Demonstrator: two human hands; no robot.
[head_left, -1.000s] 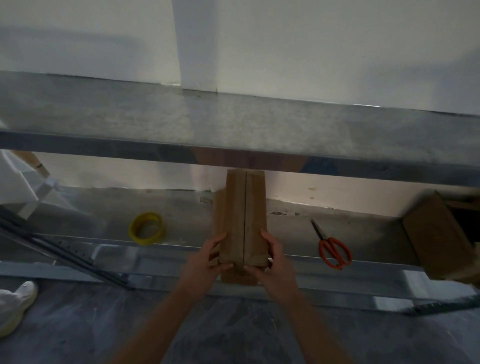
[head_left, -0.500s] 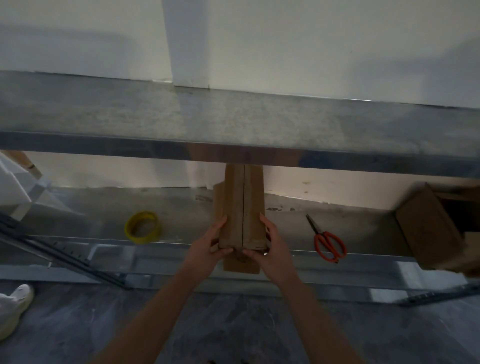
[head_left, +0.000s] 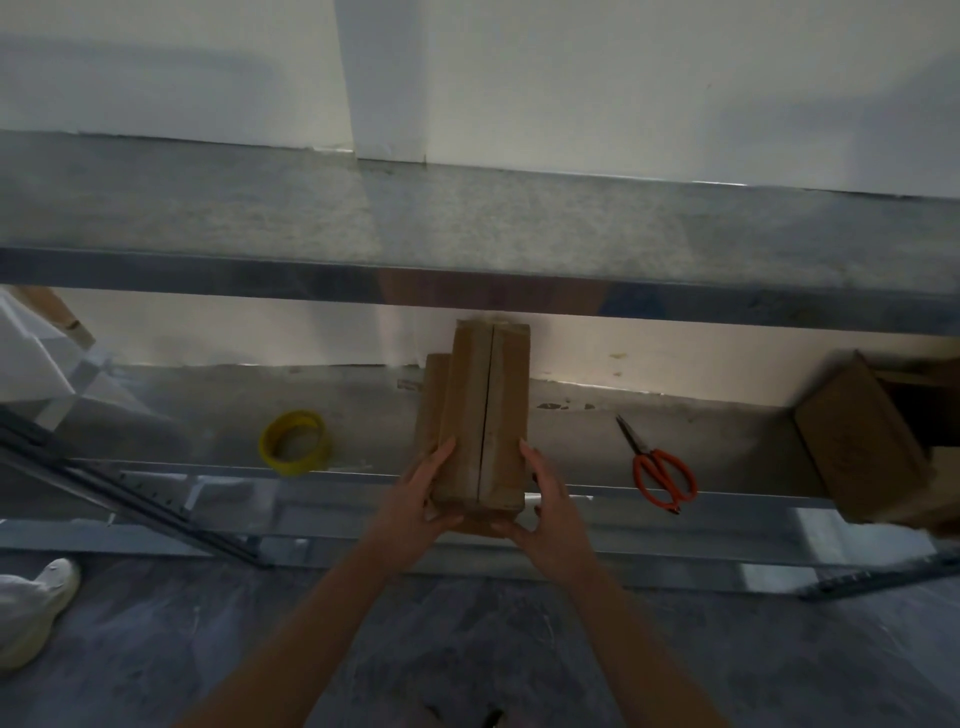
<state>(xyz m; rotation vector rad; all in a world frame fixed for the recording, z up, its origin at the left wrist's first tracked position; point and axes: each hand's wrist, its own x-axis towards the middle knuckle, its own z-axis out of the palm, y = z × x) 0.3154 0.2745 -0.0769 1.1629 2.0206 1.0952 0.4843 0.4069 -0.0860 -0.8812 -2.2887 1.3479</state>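
Observation:
A long brown cardboard box (head_left: 483, 410) with a centre seam lies lengthwise on the lower metal shelf (head_left: 737, 441), its near end over the shelf's front edge. My left hand (head_left: 423, 493) holds the box's left side near that end, thumb under the front. My right hand (head_left: 545, 499) holds its right side, fingers along the wall and thumb below. A second flat piece of cardboard (head_left: 434, 395) shows on the left, under or behind the box.
A yellow tape roll (head_left: 295, 441) lies left of the box and orange-handled scissors (head_left: 658, 467) to its right. Another brown box (head_left: 862, 441) stands at the shelf's right end. An upper shelf (head_left: 467, 228) overhangs. A white shoe (head_left: 31, 608) rests on the floor.
The box has slid a little farther back onto the lower shelf, toward the wall. Both hands stayed on its sides at the near end.

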